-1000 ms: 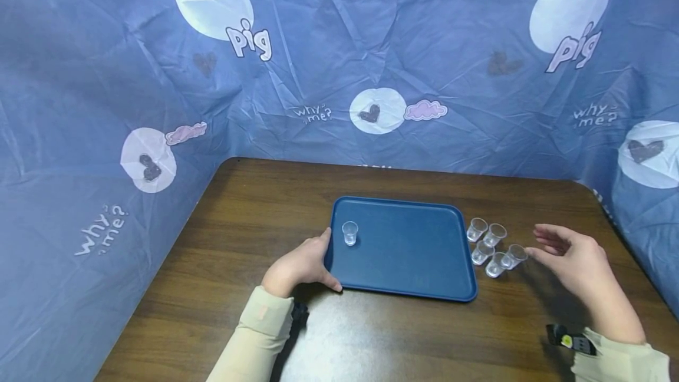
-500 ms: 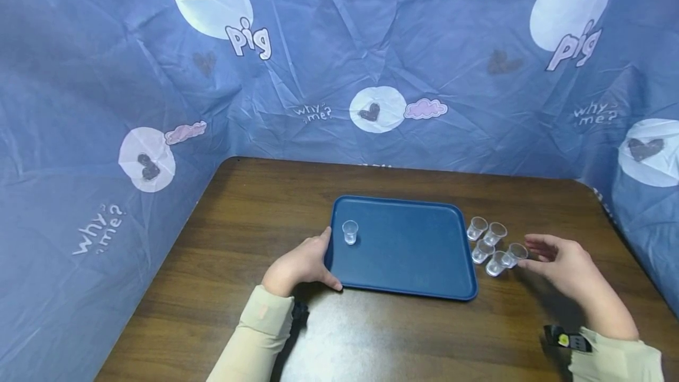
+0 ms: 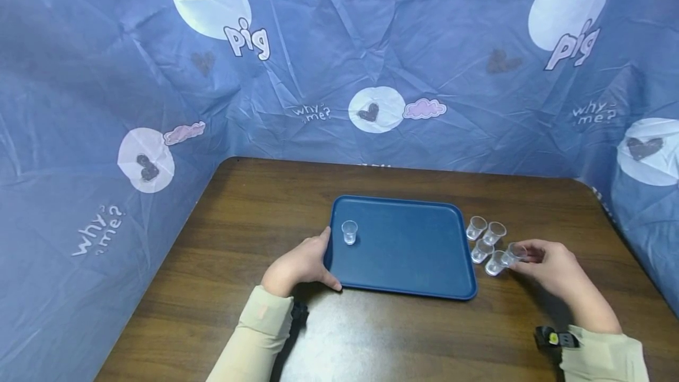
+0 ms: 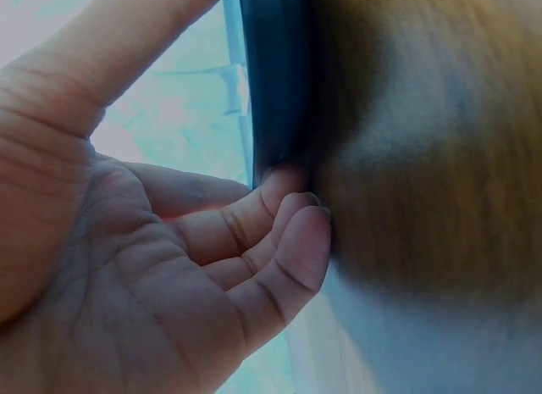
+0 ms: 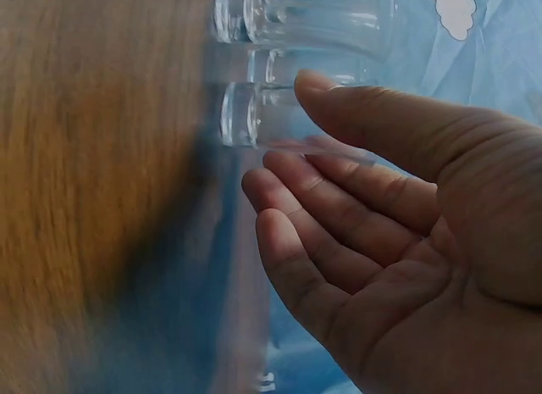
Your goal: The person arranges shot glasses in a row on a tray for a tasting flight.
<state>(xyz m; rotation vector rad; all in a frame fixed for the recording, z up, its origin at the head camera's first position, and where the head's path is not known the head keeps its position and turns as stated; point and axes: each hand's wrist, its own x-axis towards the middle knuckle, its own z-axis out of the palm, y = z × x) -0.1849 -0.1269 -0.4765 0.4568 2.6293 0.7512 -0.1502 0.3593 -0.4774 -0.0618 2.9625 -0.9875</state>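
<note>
A blue rectangular tray point(image 3: 408, 252) lies on the table. My left hand point(image 3: 302, 261) holds its near left corner, thumb at the front edge and fingers along the left side; the left wrist view shows curled fingertips against the tray's side. One small clear shot glass point(image 3: 349, 233) stands upright on the tray's left part. Right of the tray, my right hand point(image 3: 557, 264) pinches the rightmost shot glass point(image 3: 514, 254) of a group, thumb in front and fingers behind. In the right wrist view, the thumb overlaps this glass point(image 5: 271, 119) near its rim.
Several more clear shot glasses point(image 3: 482, 251) stand close together between the tray's right edge and my right hand. The brown wooden table point(image 3: 265, 205) has a blue printed curtain point(image 3: 318, 63) behind it and at its sides.
My right hand has moved left to the rightmost shot glass and closed thumb and fingers around it. The left hand, tray and the glass on it have stayed in place.
</note>
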